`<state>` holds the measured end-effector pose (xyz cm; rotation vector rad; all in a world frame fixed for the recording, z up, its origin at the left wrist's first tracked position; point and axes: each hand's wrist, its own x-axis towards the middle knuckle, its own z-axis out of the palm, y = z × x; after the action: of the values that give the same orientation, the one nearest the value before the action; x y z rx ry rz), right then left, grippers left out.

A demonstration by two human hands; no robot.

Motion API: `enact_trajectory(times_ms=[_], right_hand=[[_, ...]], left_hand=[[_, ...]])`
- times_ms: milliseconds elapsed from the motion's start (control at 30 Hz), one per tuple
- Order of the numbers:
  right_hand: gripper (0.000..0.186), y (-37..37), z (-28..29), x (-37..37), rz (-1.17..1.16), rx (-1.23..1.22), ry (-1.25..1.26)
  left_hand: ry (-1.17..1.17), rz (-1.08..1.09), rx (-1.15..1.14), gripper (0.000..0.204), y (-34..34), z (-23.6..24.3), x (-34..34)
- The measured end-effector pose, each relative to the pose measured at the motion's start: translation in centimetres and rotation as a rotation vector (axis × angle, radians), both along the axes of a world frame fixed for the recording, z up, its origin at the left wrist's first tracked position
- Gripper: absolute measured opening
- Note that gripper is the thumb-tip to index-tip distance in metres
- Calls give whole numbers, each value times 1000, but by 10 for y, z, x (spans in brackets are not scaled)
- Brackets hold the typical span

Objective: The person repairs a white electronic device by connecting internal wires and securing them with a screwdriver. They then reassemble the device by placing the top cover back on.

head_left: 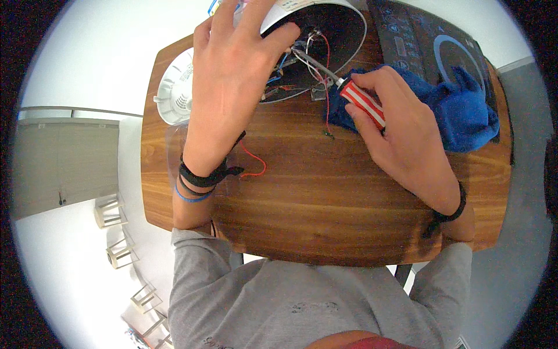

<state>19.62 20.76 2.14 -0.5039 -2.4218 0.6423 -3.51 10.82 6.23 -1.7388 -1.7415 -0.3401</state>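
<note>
My right hand [410, 131] grips a screwdriver [361, 102] by its red-and-white striped handle. Its shaft slants up and left into the open end of a white round appliance housing [290, 7], which lies on its side with a dark inside. The tip is among the wires, and I cannot make out exactly what it touches. Over the housing's left edge, my left hand [229, 72] holds it, fingers at the wall and thumb reaching towards the wiring. A red wire [328, 110] hangs out of the opening onto the table. Part of the housing is hidden behind my left hand.
A white vented plastic cover [170, 87] lies left of my left hand. Below it, another red wire [258, 157] curls on the wooden table [302, 203]. A blue cloth [468, 119] lies beside my right hand, against a black cooktop [401, 35]. Chairs [120, 254] stand at left.
</note>
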Motion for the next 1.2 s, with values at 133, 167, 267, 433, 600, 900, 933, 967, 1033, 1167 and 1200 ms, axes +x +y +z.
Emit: enact_trajectory(times_ms=[133,167,267,433,600,900,933,967,1033,1167,1200], right_hand=[[28,2,1,-1,-1,36,-13],[28,3,0,0,-27,57,-42],[28,2,0,1,-40,88,-66],[28,-1,-1,2,-43,87,-63],[31,1,-3,1,-34,56,-70],[28,3,-1,2,-69,119,-87],[27,3,0,2,-61,119,-91],[26,3,1,2,-54,119,-95],[26,2,1,2,-54,105,-108],[29,0,-3,2,-70,78,-103],[29,-1,-4,2,-66,74,-91]], left_hand=[[-6,55,-21,11,2,-1,1],[11,59,-6,11,3,-3,0],[44,62,-8,11,0,-3,0],[-28,35,1,12,4,-3,5],[-13,30,3,13,4,-2,5],[52,57,-20,11,3,-2,3],[30,28,9,11,4,-3,3],[8,-2,38,11,5,-4,3],[-11,-11,48,10,6,-4,4],[27,39,3,10,6,-3,4],[43,49,-4,10,5,-4,4]])
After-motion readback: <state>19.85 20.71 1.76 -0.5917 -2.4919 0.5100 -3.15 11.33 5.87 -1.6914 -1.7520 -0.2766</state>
